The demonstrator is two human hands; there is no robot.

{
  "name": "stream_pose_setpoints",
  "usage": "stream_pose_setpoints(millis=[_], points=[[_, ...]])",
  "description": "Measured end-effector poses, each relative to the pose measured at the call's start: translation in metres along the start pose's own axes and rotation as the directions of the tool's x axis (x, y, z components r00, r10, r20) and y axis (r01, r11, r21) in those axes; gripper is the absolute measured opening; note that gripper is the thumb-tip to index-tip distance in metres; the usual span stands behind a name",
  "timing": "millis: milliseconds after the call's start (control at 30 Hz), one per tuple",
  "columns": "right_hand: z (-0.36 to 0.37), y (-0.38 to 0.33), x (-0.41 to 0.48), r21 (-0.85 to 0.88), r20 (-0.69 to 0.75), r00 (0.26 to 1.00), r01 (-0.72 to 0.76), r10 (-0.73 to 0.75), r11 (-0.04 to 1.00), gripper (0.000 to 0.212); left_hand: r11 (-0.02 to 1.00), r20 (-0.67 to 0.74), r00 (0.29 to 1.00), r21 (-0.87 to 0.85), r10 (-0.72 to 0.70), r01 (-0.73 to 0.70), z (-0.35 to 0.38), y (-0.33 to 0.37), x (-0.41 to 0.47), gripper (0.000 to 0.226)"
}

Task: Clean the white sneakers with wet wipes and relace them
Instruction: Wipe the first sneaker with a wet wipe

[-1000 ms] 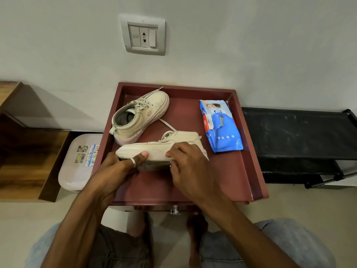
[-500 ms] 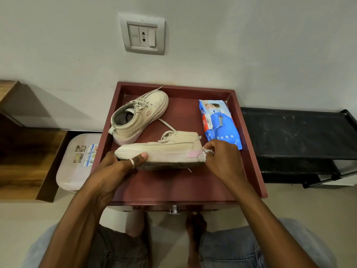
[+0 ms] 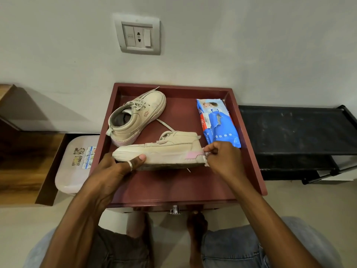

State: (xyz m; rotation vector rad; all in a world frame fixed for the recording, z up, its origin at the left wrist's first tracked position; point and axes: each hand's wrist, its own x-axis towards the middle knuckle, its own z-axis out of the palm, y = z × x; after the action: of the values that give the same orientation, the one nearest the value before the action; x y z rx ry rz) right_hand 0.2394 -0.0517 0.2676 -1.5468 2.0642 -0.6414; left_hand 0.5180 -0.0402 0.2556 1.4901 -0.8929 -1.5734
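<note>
I had my left hand (image 3: 117, 167) curled round the toe end of the near cream-white leather sneaker (image 3: 160, 153), with the thumb pressed on its side wall. My right hand (image 3: 222, 157) pinched a small crumpled white wipe (image 3: 206, 155) against the heel, by the pink patch (image 3: 190, 155). The sneaker was tipped on its side, sole toward me, over the maroon raised-rim wooden bench (image 3: 173, 186). Behind it on the left stood the second cream-white laced sneaker (image 3: 137, 117). At the far right lay the blue plastic wipes pack (image 3: 218, 128).
</note>
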Motion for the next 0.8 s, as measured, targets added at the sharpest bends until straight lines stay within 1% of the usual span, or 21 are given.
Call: stream_pose_setpoints(millis=[67, 133, 167, 233, 333, 400, 433, 467, 533, 600, 633, 700, 733, 800], points=[[-0.004, -0.01, -0.007, -0.055, -0.025, 0.997, 0.076, -0.077, 0.996, 0.019, 1.0, -0.02, 1.0, 0.012, -0.003, 0.003, -0.001, 0.0, 0.002, 0.101], [-0.001, -0.017, -0.01, -0.06, -0.026, 0.992, 0.124, -0.126, 0.99, 0.02, 0.999, -0.021, 1.0, 0.035, -0.001, 0.002, -0.005, -0.003, 0.003, 0.097], [0.001, -0.016, -0.008, -0.046, -0.037, 0.992, 0.12, -0.121, 0.992, 0.02, 0.999, -0.033, 0.999, 0.04, -0.012, 0.013, -0.007, -0.005, 0.004, 0.096], [0.006, -0.01, 0.001, -0.016, -0.033, 0.998, 0.055, -0.056, 0.998, 0.019, 0.999, -0.056, 0.998, 0.034, -0.033, 0.035, -0.011, -0.009, 0.005, 0.104], [0.007, 0.003, 0.012, 0.004, 0.085, 0.994, -0.076, 0.075, 0.997, 0.013, 0.996, 0.041, 0.999, 0.092, -0.002, -0.002, -0.009, -0.004, -0.002, 0.107], [0.008, 0.008, 0.011, 0.049, 0.18, 0.975, -0.145, 0.134, 0.988, 0.014, 0.987, 0.132, 0.991, 0.16, -0.029, 0.007, -0.013, 0.003, -0.007, 0.104], [0.007, 0.008, 0.01, 0.07, 0.213, 0.968, -0.154, 0.136, 0.986, 0.016, 0.976, 0.157, 0.986, 0.216, -0.055, 0.02, -0.017, 0.005, -0.008, 0.103], [0.007, 0.009, 0.009, 0.085, 0.233, 0.965, -0.143, 0.12, 0.986, 0.019, 0.955, 0.15, 0.986, 0.294, -0.078, 0.031, -0.02, 0.006, -0.008, 0.107], [0.006, 0.008, 0.008, 0.103, 0.26, 0.964, -0.082, 0.053, 0.991, 0.02, 0.881, 0.114, 0.984, 0.467, -0.139, 0.07, -0.024, 0.008, -0.009, 0.113], [0.003, 0.007, 0.006, 0.101, 0.296, 0.955, -0.008, -0.022, 0.995, 0.019, 0.808, 0.103, 0.982, 0.585, -0.16, 0.07, -0.02, 0.007, -0.008, 0.1], [0.002, 0.006, 0.004, 0.096, 0.309, 0.949, 0.03, -0.058, 0.995, 0.024, 0.784, 0.103, 0.987, 0.62, -0.127, 0.037, -0.017, 0.006, -0.007, 0.092], [0.001, 0.008, 0.003, 0.081, 0.317, 0.943, 0.08, -0.102, 0.993, 0.032, 0.747, 0.104, 0.994, 0.664, -0.044, -0.036, -0.013, 0.007, -0.003, 0.086], [0.001, 0.009, 0.004, 0.073, 0.312, 0.943, 0.094, -0.112, 0.993, 0.031, 0.729, 0.101, 0.995, 0.681, -0.004, -0.066, -0.013, 0.006, -0.001, 0.087], [0.0, 0.01, 0.005, 0.053, 0.3, 0.947, 0.108, -0.119, 0.993, 0.024, 0.65, 0.092, 0.994, 0.752, 0.056, -0.106, -0.011, 0.003, 0.004, 0.092]])
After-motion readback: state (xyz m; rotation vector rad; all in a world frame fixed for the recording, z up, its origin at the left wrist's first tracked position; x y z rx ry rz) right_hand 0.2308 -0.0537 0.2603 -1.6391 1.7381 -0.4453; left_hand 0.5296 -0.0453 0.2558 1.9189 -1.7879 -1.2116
